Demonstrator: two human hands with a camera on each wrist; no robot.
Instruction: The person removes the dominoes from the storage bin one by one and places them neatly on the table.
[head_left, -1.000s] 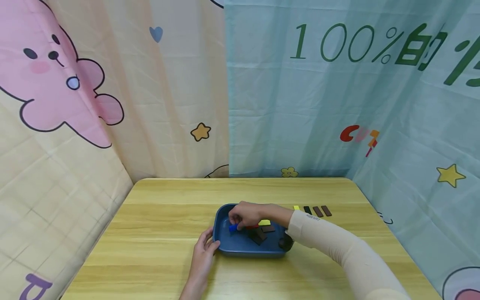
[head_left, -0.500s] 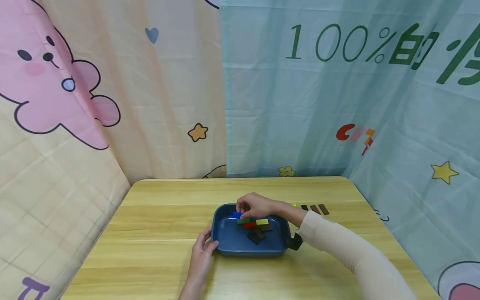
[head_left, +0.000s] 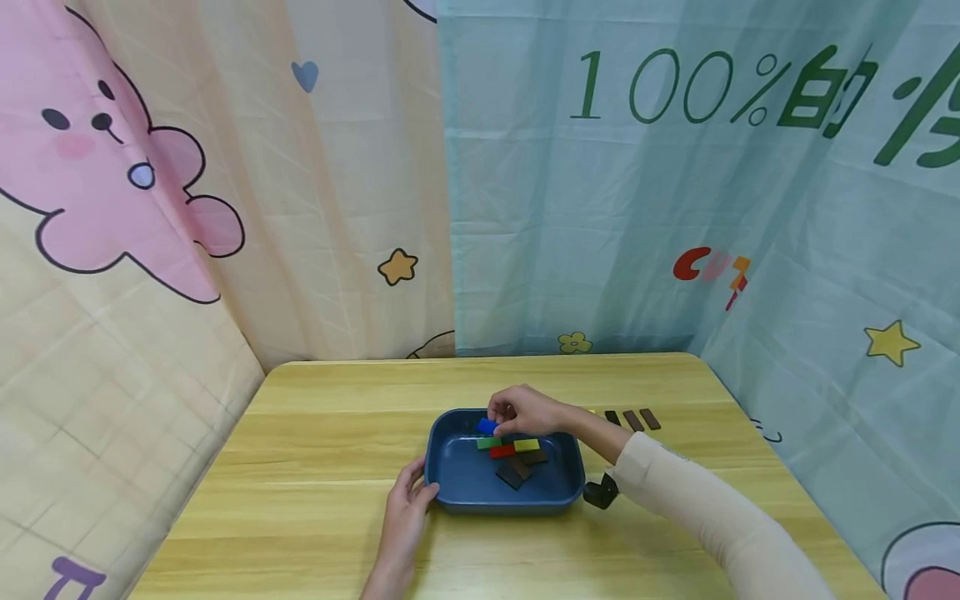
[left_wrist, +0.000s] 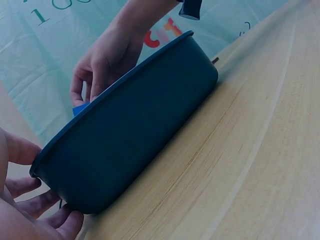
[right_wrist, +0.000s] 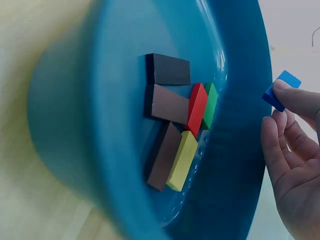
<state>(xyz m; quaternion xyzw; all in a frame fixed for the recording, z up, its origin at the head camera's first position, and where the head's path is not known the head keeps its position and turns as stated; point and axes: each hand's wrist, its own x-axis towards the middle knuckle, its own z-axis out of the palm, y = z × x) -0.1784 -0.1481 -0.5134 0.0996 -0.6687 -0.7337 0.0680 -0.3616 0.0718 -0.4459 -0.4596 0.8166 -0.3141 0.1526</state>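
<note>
A blue rectangular block (head_left: pixel 487 427) is pinched between the thumb and fingers of my right hand (head_left: pixel 528 411), over the back rim of a dark blue basin (head_left: pixel 502 507). In the right wrist view the block (right_wrist: pixel 291 78) sticks out past the thumb, level with the basin's edge. My left hand (head_left: pixel 408 500) grips the basin's left end; in the left wrist view its fingers (left_wrist: pixel 37 204) curl against the outer wall. Inside the basin lie a green block (right_wrist: pixel 210 106), a red block (right_wrist: pixel 196 106), a yellow block (right_wrist: pixel 182 161), two brown blocks (right_wrist: pixel 169 103) and a black block (right_wrist: pixel 170 69).
Behind the right forearm, a row of flat blocks lies on the wooden table (head_left: pixel 300 467): a black one (head_left: pixel 612 417), two brown ones (head_left: pixel 650 418) and a partly hidden yellow one (head_left: pixel 592 412). Printed curtains (head_left: pixel 585 208) stand along the table's back and sides.
My right hand has carried the blue block from the basin's left part toward its back rim and rightward, uncovering the green and red blocks. My left hand stays at the basin's left end.
</note>
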